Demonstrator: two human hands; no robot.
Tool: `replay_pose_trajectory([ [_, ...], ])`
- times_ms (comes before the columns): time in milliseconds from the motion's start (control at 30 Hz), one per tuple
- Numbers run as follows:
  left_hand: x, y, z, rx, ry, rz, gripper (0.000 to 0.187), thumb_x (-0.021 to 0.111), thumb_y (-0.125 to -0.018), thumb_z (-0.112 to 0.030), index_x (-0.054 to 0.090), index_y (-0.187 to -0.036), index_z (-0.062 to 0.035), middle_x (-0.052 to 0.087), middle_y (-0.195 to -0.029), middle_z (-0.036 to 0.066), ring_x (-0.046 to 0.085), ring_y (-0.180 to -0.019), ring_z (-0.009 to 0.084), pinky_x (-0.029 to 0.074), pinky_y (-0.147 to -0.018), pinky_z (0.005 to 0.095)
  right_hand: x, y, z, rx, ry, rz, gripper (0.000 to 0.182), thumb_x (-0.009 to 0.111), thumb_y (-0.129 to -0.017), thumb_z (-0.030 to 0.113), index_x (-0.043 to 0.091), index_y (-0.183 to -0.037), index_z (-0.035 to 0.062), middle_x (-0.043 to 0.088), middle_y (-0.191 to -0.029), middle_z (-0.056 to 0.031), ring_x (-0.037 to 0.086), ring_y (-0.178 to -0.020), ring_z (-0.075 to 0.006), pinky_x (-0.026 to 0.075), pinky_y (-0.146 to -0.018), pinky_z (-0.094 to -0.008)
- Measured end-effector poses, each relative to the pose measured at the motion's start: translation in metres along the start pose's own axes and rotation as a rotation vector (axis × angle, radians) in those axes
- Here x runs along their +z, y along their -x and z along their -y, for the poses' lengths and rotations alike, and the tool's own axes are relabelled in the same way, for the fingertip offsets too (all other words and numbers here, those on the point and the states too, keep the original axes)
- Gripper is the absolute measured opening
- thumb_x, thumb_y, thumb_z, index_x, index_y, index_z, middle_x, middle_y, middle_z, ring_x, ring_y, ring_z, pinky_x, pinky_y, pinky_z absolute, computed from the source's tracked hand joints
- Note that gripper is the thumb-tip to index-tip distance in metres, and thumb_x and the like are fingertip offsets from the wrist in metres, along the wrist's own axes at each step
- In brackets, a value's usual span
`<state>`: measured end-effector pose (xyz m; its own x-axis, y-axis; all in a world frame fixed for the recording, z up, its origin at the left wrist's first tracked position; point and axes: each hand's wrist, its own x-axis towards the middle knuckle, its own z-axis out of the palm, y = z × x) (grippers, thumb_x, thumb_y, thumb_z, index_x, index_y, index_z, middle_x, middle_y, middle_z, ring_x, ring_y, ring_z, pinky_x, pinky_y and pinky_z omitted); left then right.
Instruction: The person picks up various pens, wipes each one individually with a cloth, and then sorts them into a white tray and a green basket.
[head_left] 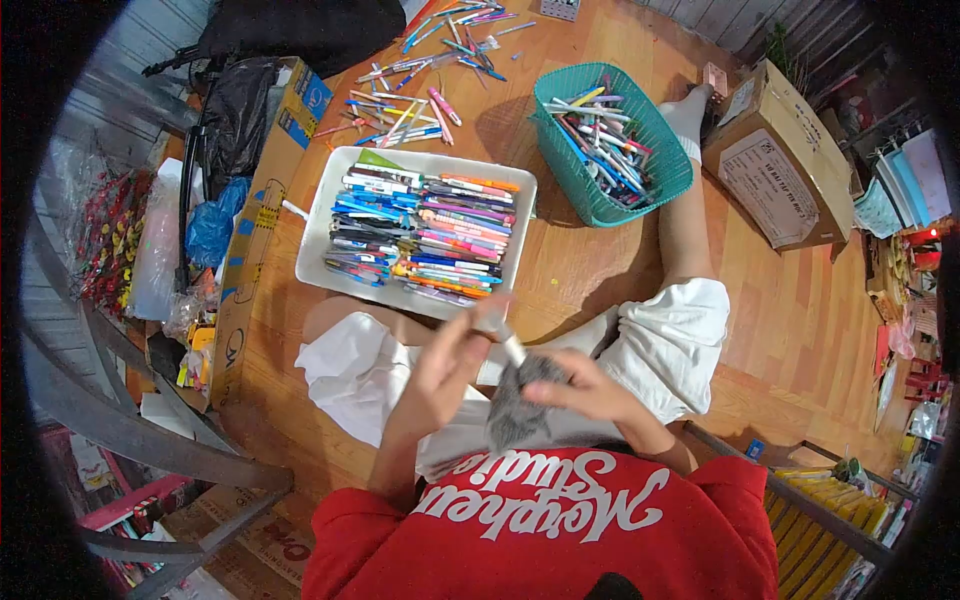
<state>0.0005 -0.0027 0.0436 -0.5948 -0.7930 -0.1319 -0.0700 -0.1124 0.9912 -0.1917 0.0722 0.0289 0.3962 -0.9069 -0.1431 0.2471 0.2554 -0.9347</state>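
My right hand (pixel 585 388) is closed on a dark grey cloth (pixel 518 405), bunched over the lap. A white pen (pixel 511 346) sticks up out of the cloth at a slant. The fingers of my left hand (pixel 448 365) pinch around its upper end, somewhat smeared by motion. Just beyond the hands, a white tray (pixel 308 262) holds pens (pixel 465 230) laid side by side in two columns, in many colours. To its right, a teal plastic basket (pixel 640 212) contains a jumbled heap of pens (pixel 607 140).
Loose pens (pixel 400 115) lie scattered on the wooden floor (pixel 790 330) beyond the tray. A cardboard box (pixel 775 165) stands at the right, past my outstretched leg. On the left are a long carton (pixel 250 240) and a curved metal frame (pixel 150 430). A yellow slatted rack (pixel 815 510) sits at lower right.
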Motion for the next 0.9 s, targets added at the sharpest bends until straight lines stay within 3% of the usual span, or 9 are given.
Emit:
replay_pose_trajectory([
  [100, -0.002, 0.003, 0.015, 0.044, 0.131, 0.173, 0.031, 0.037, -0.099, -0.020, 0.054, -0.104, 0.0055, 0.061, -0.105, 0.014, 0.057, -0.103, 0.0185, 0.040, -0.094, 0.0307, 0.017, -0.007, -0.010, -0.244, 0.157, -0.082, 0.035, 0.057, -0.092, 0.021, 0.051, -0.116, -0.0030, 0.057, -0.105, -0.0035, 0.049, -0.098, -0.0097, 0.040, -0.087, -0.0272],
  [167, -0.001, 0.000, 0.008, 0.107, 0.200, 0.157, 0.033, 0.035, -0.100, -0.021, 0.054, -0.103, 0.0056, 0.061, -0.103, 0.014, 0.056, -0.101, 0.0187, 0.040, -0.094, 0.0322, 0.013, -0.003, -0.006, 0.000, -0.072, 0.005, 0.036, 0.057, -0.092, 0.021, 0.050, -0.116, -0.0040, 0.057, -0.107, -0.0050, 0.049, -0.099, -0.0112, 0.039, -0.088, -0.0275],
  [300, 0.014, 0.001, 0.009, 0.022, 0.345, -0.299, 0.037, 0.033, -0.100, -0.029, 0.051, -0.090, 0.0013, 0.057, -0.085, 0.013, 0.059, -0.096, 0.0238, 0.041, -0.093, 0.0392, 0.020, -0.012, -0.005, -0.012, 0.079, -0.073, 0.032, 0.057, -0.091, 0.021, 0.052, -0.110, -0.0037, 0.057, -0.094, -0.0047, 0.049, -0.088, -0.0100, 0.042, -0.078, -0.0269],
  [533, -0.012, -0.019, 0.016, 0.351, 0.438, -0.567, 0.033, 0.035, -0.100, -0.030, 0.047, -0.093, 0.0005, 0.051, -0.090, 0.009, 0.050, -0.084, 0.0176, 0.043, -0.080, 0.0320, 0.018, -0.014, -0.005, -0.127, 0.466, -0.040, 0.028, 0.057, -0.091, 0.023, 0.053, -0.101, -0.0023, 0.060, -0.076, -0.0145, 0.058, -0.066, -0.0195, 0.045, -0.064, -0.0317],
  [600, -0.047, -0.043, 0.013, 0.475, 0.415, -0.676, 0.028, 0.038, -0.099, -0.026, 0.050, -0.097, -0.0007, 0.053, -0.093, 0.009, 0.052, -0.088, 0.0183, 0.043, -0.084, 0.0331, 0.011, -0.002, -0.017, 0.000, 0.432, -0.009, 0.027, 0.056, -0.091, 0.024, 0.054, -0.101, -0.0011, 0.060, -0.075, -0.0193, 0.059, -0.066, -0.0267, 0.045, -0.063, -0.0331],
  [667, -0.066, -0.087, 0.037, 0.467, -0.205, -0.737, 0.022, 0.042, -0.097, -0.020, 0.053, -0.101, -0.0012, 0.055, -0.099, 0.010, 0.053, -0.095, 0.0191, 0.043, -0.085, 0.0342, 0.004, 0.009, -0.038, 0.112, 0.442, -0.023, 0.027, 0.056, -0.091, 0.024, 0.054, -0.100, -0.0013, 0.059, -0.073, -0.0196, 0.059, -0.065, -0.0255, 0.045, -0.062, -0.0332],
  [700, -0.072, -0.107, 0.051, 0.536, -0.674, -0.612, 0.019, 0.044, -0.094, -0.011, 0.052, -0.108, -0.0010, 0.054, -0.097, 0.014, 0.053, -0.096, 0.0287, 0.040, -0.089, 0.0378, 0.003, 0.013, -0.040, 0.096, 0.421, -0.059, 0.027, 0.055, -0.091, 0.024, 0.054, -0.100, -0.0014, 0.059, -0.073, -0.0189, 0.059, -0.065, -0.0240, 0.045, -0.062, -0.0331],
  [800, -0.076, -0.164, 0.095, 0.707, -1.093, 0.032, 0.031, 0.049, -0.081, 0.000, 0.053, -0.111, -0.0034, 0.052, -0.107, 0.015, 0.050, -0.105, 0.0320, 0.040, -0.091, 0.0407, -0.003, 0.025, -0.038, 0.166, 0.377, -0.152, 0.029, 0.055, -0.092, 0.025, 0.055, -0.100, -0.0027, 0.060, -0.075, -0.0166, 0.057, -0.068, -0.0179, 0.045, -0.066, -0.0313],
  [900, -0.070, -0.188, 0.130, 0.615, -1.171, 0.118, 0.036, 0.048, -0.077, 0.001, 0.053, -0.112, -0.0058, 0.050, -0.111, 0.014, 0.049, -0.106, 0.0309, 0.041, -0.090, 0.0411, -0.009, 0.036, -0.035, 0.210, 0.345, -0.265, 0.029, 0.055, -0.092, 0.026, 0.055, -0.098, -0.0025, 0.056, -0.076, -0.0067, 0.048, -0.072, -0.0100, 0.043, -0.067, -0.0276],
])
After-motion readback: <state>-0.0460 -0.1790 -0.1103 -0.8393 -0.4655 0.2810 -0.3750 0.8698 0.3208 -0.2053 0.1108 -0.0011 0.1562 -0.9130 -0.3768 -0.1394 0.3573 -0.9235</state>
